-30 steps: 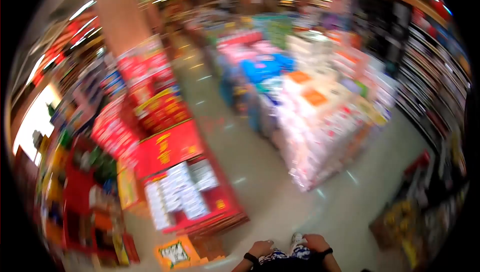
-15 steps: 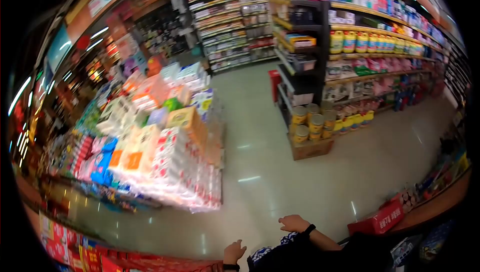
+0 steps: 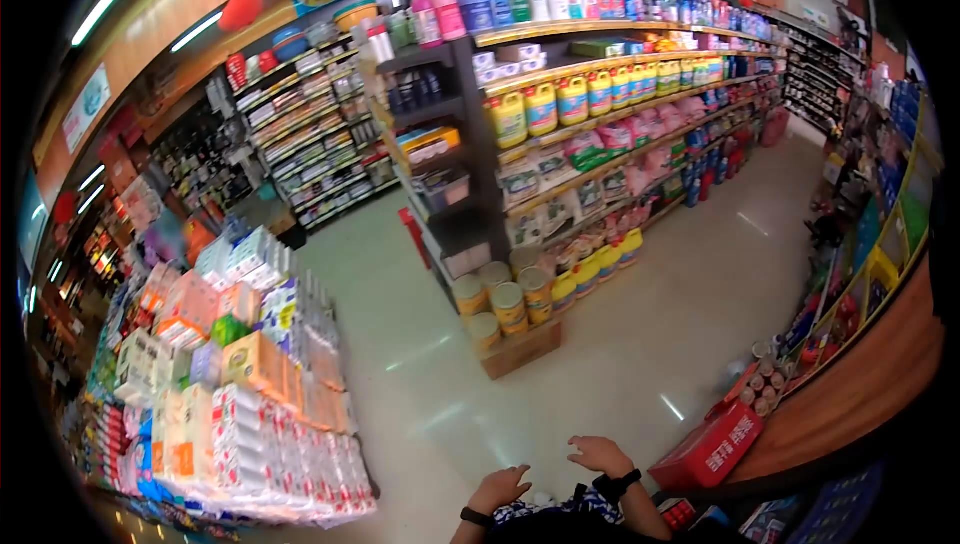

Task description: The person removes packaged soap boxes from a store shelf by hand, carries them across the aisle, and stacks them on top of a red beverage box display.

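Note:
My left hand [image 3: 499, 489] is held low in front of my body at the bottom centre, fingers apart and nothing in it. To its right my right hand [image 3: 600, 454] is raised over the floor, also empty with its fingers spread. Dark bands circle both wrists. Neither hand touches any goods. Nearest to my right hand is a red box [image 3: 712, 449] on the right, beside a wooden counter [image 3: 850, 414].
A pile of wrapped tissue packs [image 3: 290, 454] stands at the left. Ahead, a shelf unit [image 3: 640, 94] holds yellow bottles [image 3: 572, 102] and bags, with large cans [image 3: 508, 307] at its end. Pale floor [image 3: 430, 414] runs between them.
The view has swung right, so the tissue pile has shifted left and the shelf unit now fills the centre. The red display drops out of view. My hands are closer together than half a second ago.

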